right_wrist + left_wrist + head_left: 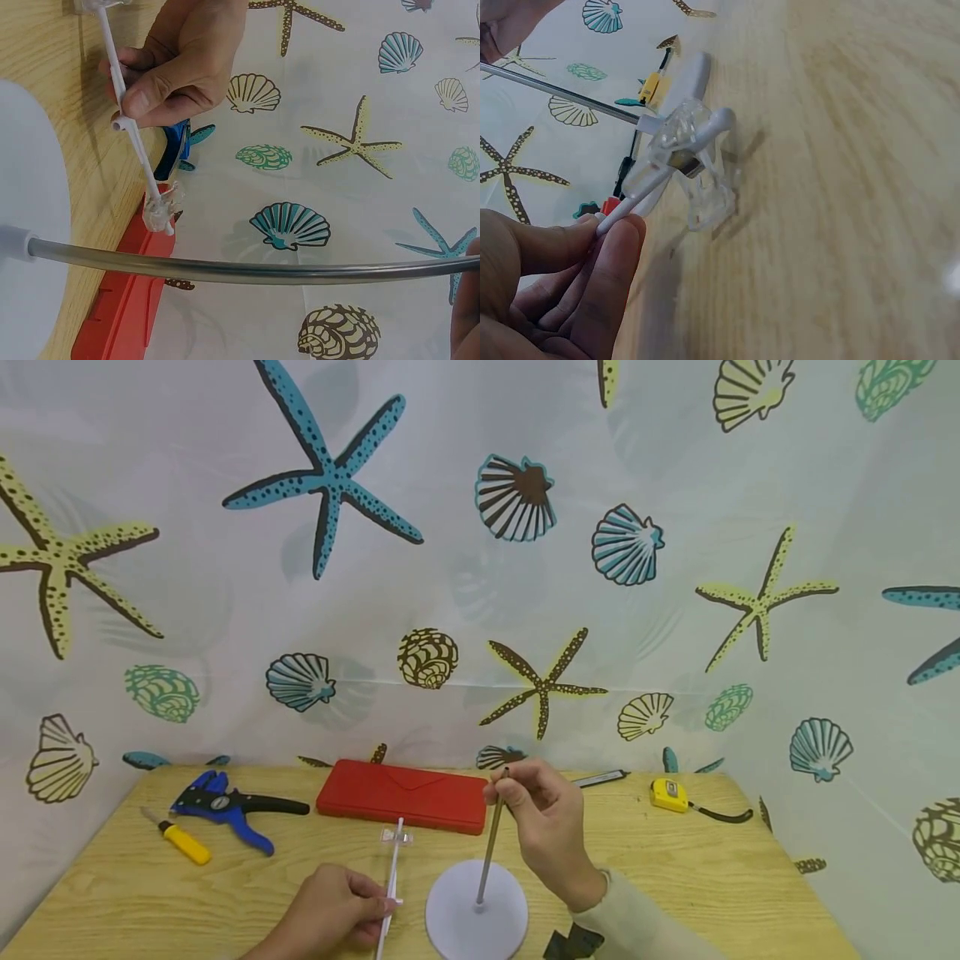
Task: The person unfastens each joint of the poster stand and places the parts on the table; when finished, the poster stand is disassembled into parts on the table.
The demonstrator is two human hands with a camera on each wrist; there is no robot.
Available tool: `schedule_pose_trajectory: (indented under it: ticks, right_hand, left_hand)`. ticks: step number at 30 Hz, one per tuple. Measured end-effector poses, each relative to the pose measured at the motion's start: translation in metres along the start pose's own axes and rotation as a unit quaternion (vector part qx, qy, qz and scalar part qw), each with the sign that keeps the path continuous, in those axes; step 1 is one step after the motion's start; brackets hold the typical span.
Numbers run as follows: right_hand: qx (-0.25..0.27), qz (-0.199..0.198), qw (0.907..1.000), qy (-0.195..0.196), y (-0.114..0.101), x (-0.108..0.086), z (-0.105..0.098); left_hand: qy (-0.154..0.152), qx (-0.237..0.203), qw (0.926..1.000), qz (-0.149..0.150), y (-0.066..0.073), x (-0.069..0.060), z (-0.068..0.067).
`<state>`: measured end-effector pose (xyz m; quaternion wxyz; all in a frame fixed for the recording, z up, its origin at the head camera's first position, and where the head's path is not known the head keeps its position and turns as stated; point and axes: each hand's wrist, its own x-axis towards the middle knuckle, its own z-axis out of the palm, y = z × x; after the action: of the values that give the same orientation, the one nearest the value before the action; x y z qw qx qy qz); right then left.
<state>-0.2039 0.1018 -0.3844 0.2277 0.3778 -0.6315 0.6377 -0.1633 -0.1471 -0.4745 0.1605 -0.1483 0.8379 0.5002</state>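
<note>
My left hand (333,906) pinches the white bar (393,866) between thumb and forefinger, with the other fingers curled in beneath. The hold falls beside a small hollow stub (120,123) partway along the bar. There are 2 clear clips (709,204) on it, 1 towards each end. The bar is just left of the base (448,917), apart from it, with its far tip pointing towards the case (405,795); I cannot tell whether either clip touches the table (675,868).

My right hand (553,831) pinches the metal pole (492,839) near its top, thumb against the bent forefinger. The pole's lower end is in the white collar at the middle of the round base, which sits on the table in front of me. A pale sleeve (626,906) covers my right forearm.

The red case lies shut beyond the bar. To its left is the blue and black stripper (223,802), with a yellow-handled tool (186,843) in front of it. Behind my right hand a grey strip (602,778) lies partly hidden, and the yellow tape (669,795) with its black strap is further right. A shell-and-starfish cloth (450,585) hangs behind everything.
</note>
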Motion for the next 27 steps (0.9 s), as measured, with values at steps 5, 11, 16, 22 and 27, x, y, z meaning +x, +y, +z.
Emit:
schedule_pose_trajectory:
  ticks: [5,11,16,22,27]
  right_hand:
    - [0.003,-0.001,1.0000,-0.001,-0.001,0.001,0.000]
    - [0.006,0.006,1.0000,0.000,-0.002,0.001,0.000]
    - [0.015,0.011,0.9998,-0.002,-0.004,0.001,0.001]
    - [0.018,0.004,0.9998,-0.004,-0.005,0.001,0.001]
    - [0.012,0.019,0.9997,-0.002,-0.004,0.000,0.001]
  left_hand:
    - [-0.002,0.004,1.0000,-0.006,-0.005,0.003,0.003]
    - [-0.013,-0.006,0.9997,-0.018,-0.010,0.005,0.007]
    - [-0.012,-0.009,0.9993,-0.034,-0.011,0.005,0.010]
    - [-0.010,-0.012,0.9992,-0.036,-0.012,0.006,0.011]
    - [-0.004,-0.008,0.9996,-0.028,-0.013,0.006,0.012]
